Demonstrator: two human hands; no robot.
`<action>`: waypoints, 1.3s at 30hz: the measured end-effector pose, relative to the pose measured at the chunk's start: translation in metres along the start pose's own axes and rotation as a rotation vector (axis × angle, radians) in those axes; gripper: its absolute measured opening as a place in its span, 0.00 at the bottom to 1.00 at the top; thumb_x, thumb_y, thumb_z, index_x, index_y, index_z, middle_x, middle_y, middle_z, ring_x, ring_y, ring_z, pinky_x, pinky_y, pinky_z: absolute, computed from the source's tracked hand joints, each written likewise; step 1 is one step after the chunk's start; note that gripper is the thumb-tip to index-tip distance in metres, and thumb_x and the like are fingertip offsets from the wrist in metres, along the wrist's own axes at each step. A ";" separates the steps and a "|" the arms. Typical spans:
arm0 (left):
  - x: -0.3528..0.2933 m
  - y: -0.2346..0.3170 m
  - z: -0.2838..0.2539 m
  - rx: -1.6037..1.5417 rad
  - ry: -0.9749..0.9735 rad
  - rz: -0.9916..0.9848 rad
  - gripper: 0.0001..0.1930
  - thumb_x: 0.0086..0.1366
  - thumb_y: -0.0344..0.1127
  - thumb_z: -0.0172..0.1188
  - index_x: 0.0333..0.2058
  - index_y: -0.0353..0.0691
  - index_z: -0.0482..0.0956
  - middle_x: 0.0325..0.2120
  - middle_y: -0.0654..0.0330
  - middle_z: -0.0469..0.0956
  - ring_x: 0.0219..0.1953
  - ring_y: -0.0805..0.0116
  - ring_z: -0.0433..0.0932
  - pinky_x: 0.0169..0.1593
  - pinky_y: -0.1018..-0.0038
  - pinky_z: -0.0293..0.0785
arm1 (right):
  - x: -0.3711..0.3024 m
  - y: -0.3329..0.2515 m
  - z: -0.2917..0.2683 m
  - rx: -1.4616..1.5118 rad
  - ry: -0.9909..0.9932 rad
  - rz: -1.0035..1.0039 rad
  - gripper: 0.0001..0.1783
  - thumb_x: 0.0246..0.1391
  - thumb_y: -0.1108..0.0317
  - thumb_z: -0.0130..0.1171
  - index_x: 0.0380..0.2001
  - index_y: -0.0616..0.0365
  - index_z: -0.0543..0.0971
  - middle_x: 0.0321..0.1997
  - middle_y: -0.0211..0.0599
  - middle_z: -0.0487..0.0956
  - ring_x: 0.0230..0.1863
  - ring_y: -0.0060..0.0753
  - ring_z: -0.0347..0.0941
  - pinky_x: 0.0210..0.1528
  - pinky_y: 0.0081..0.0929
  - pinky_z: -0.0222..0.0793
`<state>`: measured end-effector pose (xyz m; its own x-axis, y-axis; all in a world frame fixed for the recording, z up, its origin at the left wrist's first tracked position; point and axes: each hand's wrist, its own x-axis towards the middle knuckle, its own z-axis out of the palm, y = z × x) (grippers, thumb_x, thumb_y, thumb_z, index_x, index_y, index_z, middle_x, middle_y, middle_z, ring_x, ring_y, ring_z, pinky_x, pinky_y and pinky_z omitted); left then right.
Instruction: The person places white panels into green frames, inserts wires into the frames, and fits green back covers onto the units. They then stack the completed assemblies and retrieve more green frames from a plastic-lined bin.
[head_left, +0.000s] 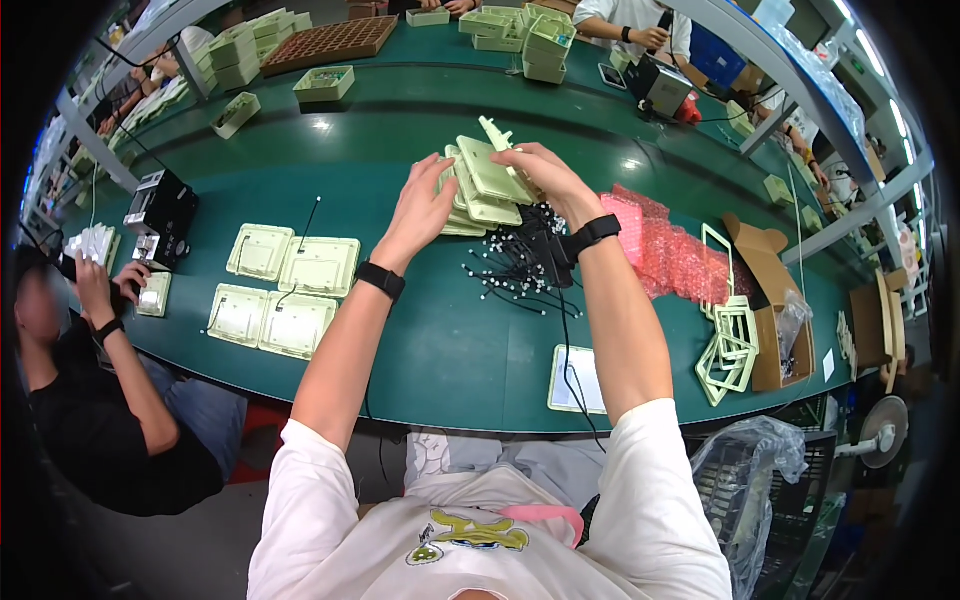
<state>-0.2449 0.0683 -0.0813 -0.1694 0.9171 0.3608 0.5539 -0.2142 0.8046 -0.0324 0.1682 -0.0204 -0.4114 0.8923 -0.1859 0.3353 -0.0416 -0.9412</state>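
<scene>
Pale green plastic housings (498, 170) lie in an uneven, tilted stack ahead of me. My left hand (422, 205) presses its fingers against the stack's left side. At the right side, my right hand (548, 178) has thumb and fingers round the upper pieces; its fingertips are partly hidden. A narrow pale green part (494, 132) sticks up behind the stack. Just right of and below the stack is a heap of black cables with white tips (515, 275), partly under my right wrist. Both wrists wear black bands, and a cord runs down from the right one.
Several flat housings (318, 265) lie left of my left forearm. Pink bubble wrap (680, 262), pale green frames (728, 350) and an open cardboard box (782, 345) are at right. A white-faced panel (577, 380) sits near the table edge. A co-worker (110, 390) sits at left, by a black device (162, 215).
</scene>
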 end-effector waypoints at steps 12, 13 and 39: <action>-0.043 0.044 0.001 0.010 0.093 0.011 0.18 0.72 0.34 0.62 0.57 0.34 0.81 0.61 0.43 0.75 0.70 0.39 0.71 0.72 0.56 0.68 | -0.005 0.055 -0.040 0.294 0.066 -0.012 0.36 0.60 0.47 0.70 0.60 0.65 0.75 0.46 0.38 0.81 0.41 0.30 0.76 0.41 0.26 0.68; -0.045 0.046 0.004 0.006 0.096 0.016 0.18 0.72 0.34 0.62 0.57 0.34 0.81 0.61 0.43 0.75 0.70 0.39 0.71 0.72 0.56 0.68 | -0.005 0.063 -0.046 0.385 0.045 -0.005 0.35 0.61 0.47 0.69 0.60 0.64 0.76 0.45 0.38 0.81 0.41 0.31 0.77 0.42 0.27 0.69; -0.175 0.134 0.104 -0.347 -0.787 0.299 0.11 0.66 0.24 0.67 0.46 0.33 0.89 0.44 0.49 0.88 0.46 0.45 0.86 0.50 0.60 0.82 | -0.394 0.082 -0.080 -0.741 0.086 -0.425 0.59 0.37 0.70 0.80 0.74 0.56 0.62 0.79 0.53 0.66 0.81 0.58 0.61 0.84 0.62 0.45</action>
<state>-0.0558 -0.0860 -0.0859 0.6183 0.7439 0.2535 0.1873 -0.4527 0.8717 0.2245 -0.1507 -0.0015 -0.5714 0.7981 0.1910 0.6470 0.5813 -0.4934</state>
